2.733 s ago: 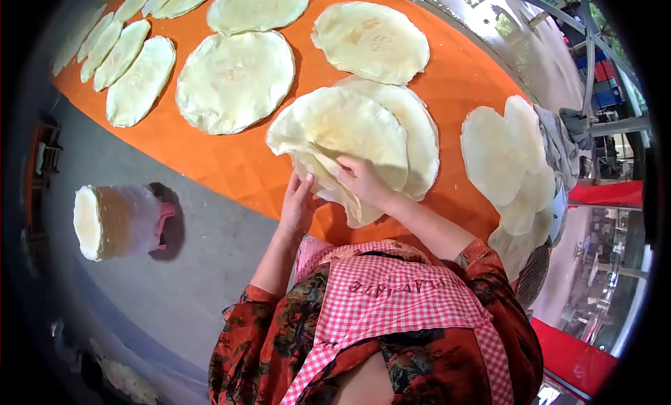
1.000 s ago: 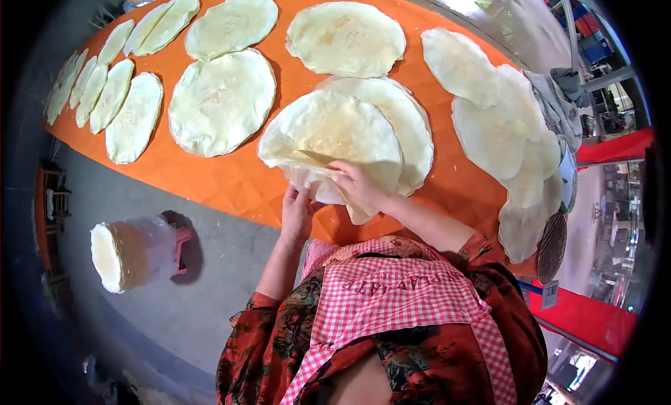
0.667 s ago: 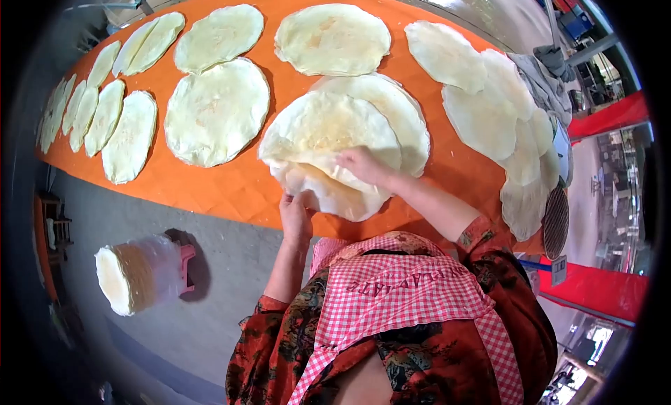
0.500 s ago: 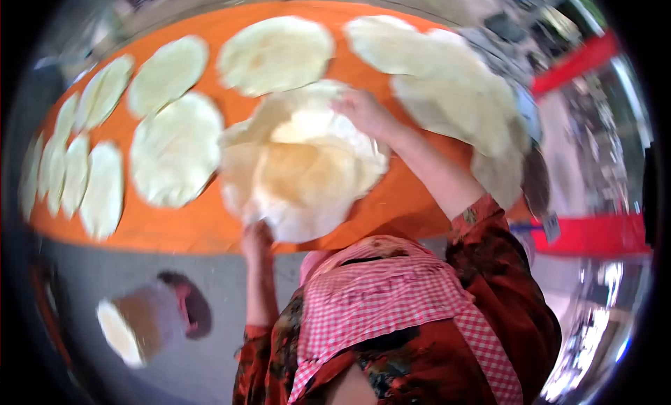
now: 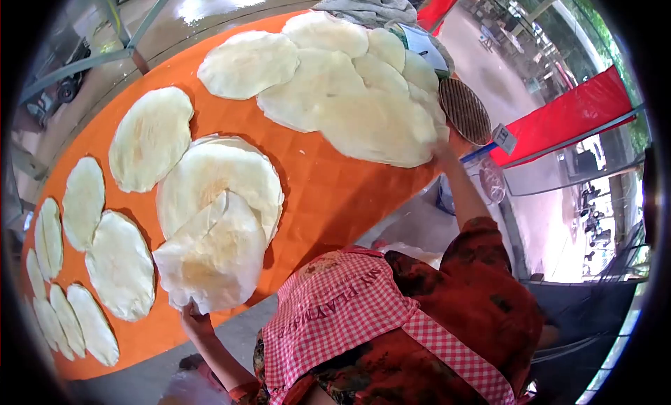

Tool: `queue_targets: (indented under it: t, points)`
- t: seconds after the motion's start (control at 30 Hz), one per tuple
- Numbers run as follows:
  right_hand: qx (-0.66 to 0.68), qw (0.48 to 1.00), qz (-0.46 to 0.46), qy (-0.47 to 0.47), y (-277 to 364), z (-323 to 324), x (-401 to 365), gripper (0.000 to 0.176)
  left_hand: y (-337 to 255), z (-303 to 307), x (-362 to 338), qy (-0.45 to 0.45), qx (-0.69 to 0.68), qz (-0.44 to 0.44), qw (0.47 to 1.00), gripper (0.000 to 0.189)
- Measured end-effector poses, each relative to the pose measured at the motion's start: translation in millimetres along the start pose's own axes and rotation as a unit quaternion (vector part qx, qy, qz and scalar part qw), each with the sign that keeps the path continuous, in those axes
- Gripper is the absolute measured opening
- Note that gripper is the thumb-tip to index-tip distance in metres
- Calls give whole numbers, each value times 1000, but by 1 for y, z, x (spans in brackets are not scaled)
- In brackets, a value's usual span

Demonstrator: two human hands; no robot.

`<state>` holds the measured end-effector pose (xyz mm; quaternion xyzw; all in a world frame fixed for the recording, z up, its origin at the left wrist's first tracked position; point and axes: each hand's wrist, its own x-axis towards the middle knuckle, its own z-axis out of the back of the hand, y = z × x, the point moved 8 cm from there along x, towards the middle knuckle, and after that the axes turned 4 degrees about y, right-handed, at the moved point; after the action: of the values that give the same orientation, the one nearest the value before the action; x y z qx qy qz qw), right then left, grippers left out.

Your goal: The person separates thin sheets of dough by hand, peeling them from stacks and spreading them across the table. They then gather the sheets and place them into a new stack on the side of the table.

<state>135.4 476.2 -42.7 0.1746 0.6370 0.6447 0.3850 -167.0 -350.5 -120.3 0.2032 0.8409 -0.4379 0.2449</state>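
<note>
My left hand [image 5: 194,318] is closed on the near edge of a thin, pale flatbread [image 5: 217,265], whose upper part is folded over. This sheet lies partly across a stack of round flatbreads [image 5: 203,171] on the orange tabletop. My right hand [image 5: 442,155] is stretched far to the right, its fingers at the edge of a large flatbread [image 5: 377,129]. That one lies frontmost in an overlapping spread of several others. The right fingertips are small and partly blurred, but they look pinched on this edge.
Several single flatbreads [image 5: 120,265] lie along the left of the orange table [image 5: 314,195]. At the far right are a round ridged tray [image 5: 465,111], a paper with a pen [image 5: 425,48] and a grey cloth [image 5: 367,6]. A red banner [image 5: 573,115] hangs beyond.
My right hand has left the middle stack and reached right to the spread of flatbreads. The left hand keeps hold of the flatbread's near edge. The view has turned to the right.
</note>
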Motion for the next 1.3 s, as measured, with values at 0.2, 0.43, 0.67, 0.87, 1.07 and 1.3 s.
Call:
queue_targets:
  t: [0.2, 0.43, 0.67, 0.87, 1.07, 1.3]
  points:
    - [-231, 970, 13, -79, -94, -7, 24, 32, -11, -15, -5, -25, 31, 35, 999, 41]
    - [-200, 966, -44, -156, -29, 21, -87, 42, -29, -128, -64, 41, 13, -32, 999, 38]
    - [-218, 877, 295, 310, 129, -308, -175, 70, -6, -236, -107, 130, -59, 0, 990, 32]
    - [-144, 840, 422, 309, 191, -420, -173, 28, -54, -312, -119, 203, 7, -37, 978, 29]
    - [100, 933, 187, 291, 219, -377, -43, 11, -79, -434, -152, 361, 191, -143, 901, 51]
    - [-53, 988, 117, 82, 51, -266, 112, 19, -12, -206, -36, -35, 277, -208, 938, 17]
